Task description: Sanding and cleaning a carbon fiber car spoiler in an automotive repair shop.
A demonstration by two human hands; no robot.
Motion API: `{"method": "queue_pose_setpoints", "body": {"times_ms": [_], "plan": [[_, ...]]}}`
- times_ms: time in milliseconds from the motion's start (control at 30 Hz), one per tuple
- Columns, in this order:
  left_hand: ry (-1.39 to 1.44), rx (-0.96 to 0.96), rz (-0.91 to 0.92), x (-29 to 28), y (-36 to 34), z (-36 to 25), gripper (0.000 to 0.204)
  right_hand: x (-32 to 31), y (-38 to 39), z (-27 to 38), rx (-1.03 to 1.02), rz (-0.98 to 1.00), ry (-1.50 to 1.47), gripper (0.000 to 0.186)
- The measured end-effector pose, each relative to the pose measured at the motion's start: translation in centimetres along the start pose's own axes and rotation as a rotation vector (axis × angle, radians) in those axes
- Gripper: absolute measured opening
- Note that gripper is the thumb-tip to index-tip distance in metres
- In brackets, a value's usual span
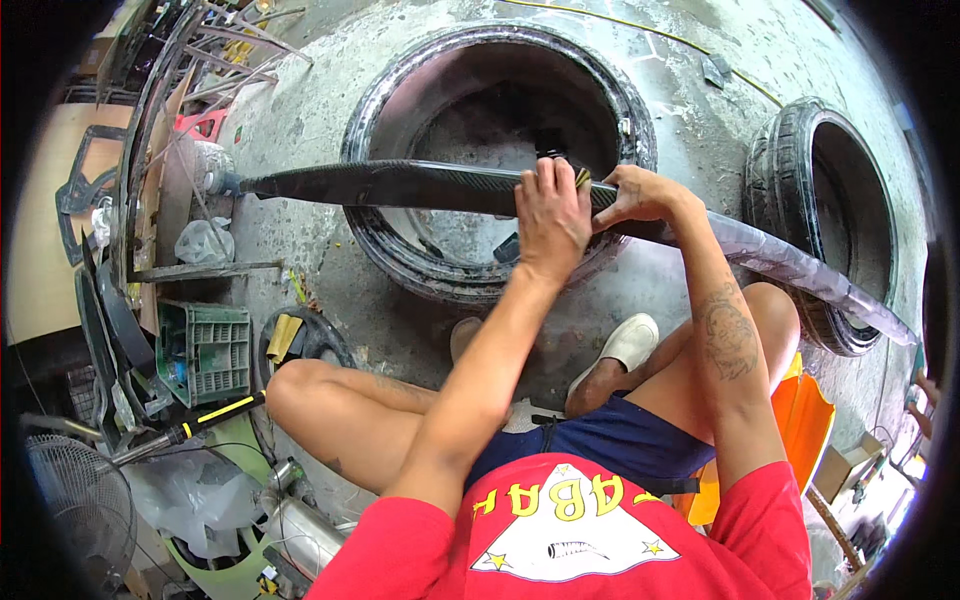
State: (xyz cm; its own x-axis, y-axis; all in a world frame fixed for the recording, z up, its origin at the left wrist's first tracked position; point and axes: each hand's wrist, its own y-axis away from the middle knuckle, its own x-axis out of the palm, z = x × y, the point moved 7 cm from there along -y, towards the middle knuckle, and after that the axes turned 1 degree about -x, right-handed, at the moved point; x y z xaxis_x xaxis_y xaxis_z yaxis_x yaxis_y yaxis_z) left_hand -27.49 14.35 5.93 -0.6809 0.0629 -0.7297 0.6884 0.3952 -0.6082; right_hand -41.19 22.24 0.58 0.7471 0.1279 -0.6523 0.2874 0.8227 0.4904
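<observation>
A long, narrow, slightly curved panel (420,185) with a dark woven carbon-fibre look lies across a large tyre (375,235). Its right part looks greyer and duller and reaches past my right knee. My left hand (553,220) presses on the panel near its middle, fingers bent and close together. A small folded piece (583,177), yellowish and dark, shows at its fingertips; its kind is unclear. Just beside it, my right hand (645,195) wraps round the panel, thumb on the near side. The underside of that grip is hidden.
Another tyre-like stack (770,190) stands at the right, under the panel's end. On the left are a metal frame (145,150), a green plastic crate (205,350) and a fan (80,495). An orange plastic seat (800,425) shows by my right side. A yellow hose (640,33) crosses the far floor.
</observation>
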Motion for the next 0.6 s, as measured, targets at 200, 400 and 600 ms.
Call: {"method": "queue_pose_setpoints", "body": {"times_ms": [200,400,600], "plan": [[-0.275,-0.224,-0.058,-7.3,-3.0,17.8,0.029,-0.5,0.9,2.2,0.048,-0.067,-0.064,0.065],[0.085,0.004,0.050,0.2,0.6,-0.3,0.028,0.1,0.1,-1.4,0.063,-0.056,0.017,0.067],[-0.323,-0.224,-0.230,-7.4,-2.4,17.4,0.021,-0.6,0.7,2.3,0.033,-0.156,-0.014,0.066]]}}
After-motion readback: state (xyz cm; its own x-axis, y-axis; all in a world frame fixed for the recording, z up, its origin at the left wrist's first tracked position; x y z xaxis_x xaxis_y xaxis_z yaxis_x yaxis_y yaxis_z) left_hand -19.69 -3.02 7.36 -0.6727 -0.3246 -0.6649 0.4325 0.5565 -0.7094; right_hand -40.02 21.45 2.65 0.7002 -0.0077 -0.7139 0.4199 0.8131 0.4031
